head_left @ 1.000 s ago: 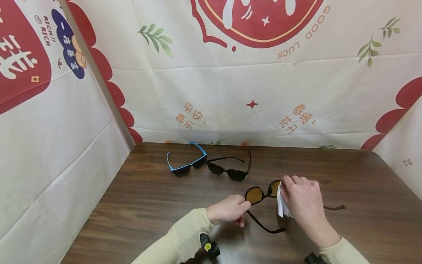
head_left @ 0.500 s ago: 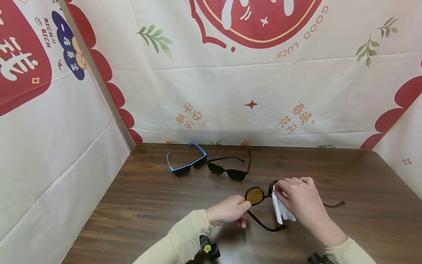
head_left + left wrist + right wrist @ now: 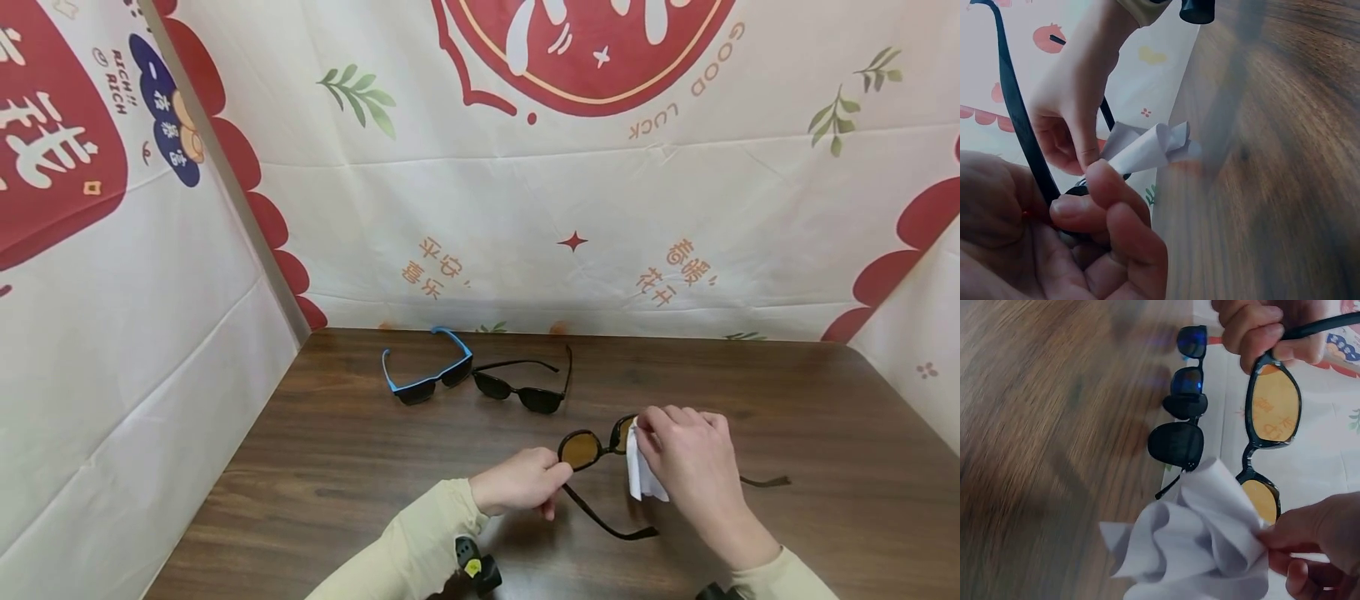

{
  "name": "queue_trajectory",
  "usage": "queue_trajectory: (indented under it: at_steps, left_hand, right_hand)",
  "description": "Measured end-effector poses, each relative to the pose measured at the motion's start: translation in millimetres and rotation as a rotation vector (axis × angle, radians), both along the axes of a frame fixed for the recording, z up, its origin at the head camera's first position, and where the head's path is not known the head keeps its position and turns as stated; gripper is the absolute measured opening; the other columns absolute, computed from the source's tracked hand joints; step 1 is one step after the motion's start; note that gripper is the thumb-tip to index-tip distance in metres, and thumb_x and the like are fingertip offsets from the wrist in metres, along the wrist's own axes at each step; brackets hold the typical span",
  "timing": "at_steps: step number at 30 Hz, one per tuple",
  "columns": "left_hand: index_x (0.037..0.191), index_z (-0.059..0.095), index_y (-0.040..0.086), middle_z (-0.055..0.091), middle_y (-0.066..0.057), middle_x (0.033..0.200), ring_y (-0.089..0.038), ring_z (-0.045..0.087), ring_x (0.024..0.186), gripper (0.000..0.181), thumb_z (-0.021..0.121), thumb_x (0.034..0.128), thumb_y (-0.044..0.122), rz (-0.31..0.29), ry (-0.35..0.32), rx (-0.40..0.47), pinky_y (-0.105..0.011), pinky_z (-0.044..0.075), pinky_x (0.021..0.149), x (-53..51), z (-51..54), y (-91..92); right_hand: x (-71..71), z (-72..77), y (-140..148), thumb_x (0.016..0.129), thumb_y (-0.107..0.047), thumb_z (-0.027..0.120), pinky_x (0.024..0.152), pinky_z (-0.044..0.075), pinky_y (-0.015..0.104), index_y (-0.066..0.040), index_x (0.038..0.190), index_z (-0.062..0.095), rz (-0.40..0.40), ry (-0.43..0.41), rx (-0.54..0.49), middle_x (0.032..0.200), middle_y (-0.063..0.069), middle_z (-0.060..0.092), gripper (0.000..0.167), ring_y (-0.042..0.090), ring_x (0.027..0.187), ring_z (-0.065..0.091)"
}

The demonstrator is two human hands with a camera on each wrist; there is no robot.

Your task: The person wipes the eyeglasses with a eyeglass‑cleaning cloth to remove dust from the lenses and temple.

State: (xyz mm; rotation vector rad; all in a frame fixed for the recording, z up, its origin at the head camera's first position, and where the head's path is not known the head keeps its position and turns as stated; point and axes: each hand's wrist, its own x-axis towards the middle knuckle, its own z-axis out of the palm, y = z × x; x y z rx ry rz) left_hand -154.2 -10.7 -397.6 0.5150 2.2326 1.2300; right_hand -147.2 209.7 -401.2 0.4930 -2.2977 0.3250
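Observation:
Yellow-lensed sunglasses (image 3: 580,450) with a dark frame are held above the table, temples unfolded toward the person. My left hand (image 3: 521,482) pinches their left end by the hinge, as the right wrist view also shows. With thumb and fingers, my right hand (image 3: 693,467) pinches a white cloth (image 3: 643,471) against the right lens. In the right wrist view the cloth (image 3: 1204,537) hangs in folds and covers part of that yellow lens (image 3: 1262,500). The right hand hides the right hinge; the tip of that temple (image 3: 765,482) shows beyond it.
Blue-framed sunglasses (image 3: 429,379) and black sunglasses (image 3: 519,390) lie side by side, temples unfolded, toward the back of the brown wooden table (image 3: 315,450). A printed white cloth wall (image 3: 480,208) rises behind the table, with another at the left.
The right hand with the white cloth shifts left over the right lens, then back right, uncovering part of it. The left hand keeps its hold on the sunglasses.

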Motion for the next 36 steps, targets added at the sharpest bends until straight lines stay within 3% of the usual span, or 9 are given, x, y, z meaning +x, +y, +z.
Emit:
queue_trajectory:
  at_steps: [8,15,19,24,30,32,36]
  left_hand:
    - [0.078,0.054,0.000,0.052,-0.003,0.052,-0.014,0.052,0.047,0.022,0.045,0.0947,0.011,0.032,0.006,0.014,-0.021,0.031,0.047,1.8,-4.1,1.5]
    - [0.077,0.053,0.002,0.053,-0.002,0.053,-0.014,0.051,0.048,0.024,0.043,0.0960,0.012,0.006,0.014,0.021,-0.021,0.031,0.047,0.7,-3.3,-0.2]
    - [0.080,0.055,0.000,0.053,-0.002,0.052,-0.016,0.051,0.048,0.023,0.044,0.0957,0.013,-0.001,0.019,0.007,-0.022,0.030,0.048,1.6,-2.6,-0.4]
    - [0.078,0.055,0.002,0.052,-0.002,0.051,-0.019,0.053,0.048,0.020,0.047,0.0936,0.012,0.026,0.018,0.005,-0.021,0.030,0.047,3.8,-2.6,2.1]
    - [0.076,0.055,0.001,0.052,-0.002,0.050,-0.015,0.051,0.046,0.022,0.049,0.0932,0.013,0.056,0.034,0.005,-0.021,0.031,0.047,5.7,-4.8,5.0]
    - [0.074,0.054,0.003,0.052,-0.002,0.050,-0.013,0.051,0.046,0.022,0.050,0.0932,0.014,0.066,0.032,0.012,-0.021,0.031,0.046,6.3,-6.1,5.2]
    - [0.074,0.053,0.008,0.053,-0.001,0.051,-0.013,0.052,0.047,0.020,0.049,0.0923,0.013,0.070,0.031,0.025,-0.021,0.033,0.047,6.3,-8.8,4.6]
  right_hand:
    - [-1.3,3.0,-1.7,0.066,-0.002,0.080,0.064,0.044,0.042,-0.015,0.073,0.064,0.142,-0.053,0.020,0.066,-0.009,0.060,0.021,0.007,0.056,0.050]
    - [3.5,3.4,0.6,0.066,-0.005,0.081,0.062,0.043,0.043,-0.020,0.069,0.058,0.109,-0.157,0.148,0.063,-0.014,0.051,0.028,0.008,0.057,0.051]
    - [7.2,3.0,0.7,0.068,-0.004,0.076,0.062,0.040,0.046,-0.017,0.065,0.052,0.013,-0.109,0.175,0.058,-0.009,0.048,0.027,0.016,0.055,0.053]
    - [7.5,2.8,-0.2,0.073,-0.007,0.068,0.064,0.038,0.048,-0.007,0.070,0.058,-0.061,-0.001,0.089,0.064,0.007,0.060,0.010,0.029,0.060,0.059]
    - [2.6,1.4,-1.3,0.077,-0.010,0.063,0.065,0.037,0.048,-0.006,0.076,0.063,0.062,0.091,0.045,0.071,0.007,0.065,0.005,0.027,0.062,0.060]
    - [1.9,0.8,-1.7,0.074,-0.009,0.066,0.065,0.037,0.047,-0.008,0.075,0.062,0.104,0.083,0.057,0.070,0.004,0.064,0.004,0.024,0.061,0.059]
    - [4.0,-0.4,-1.5,0.067,-0.006,0.074,0.065,0.039,0.046,-0.015,0.073,0.059,0.117,0.009,0.097,0.065,-0.005,0.058,0.018,0.017,0.057,0.054]
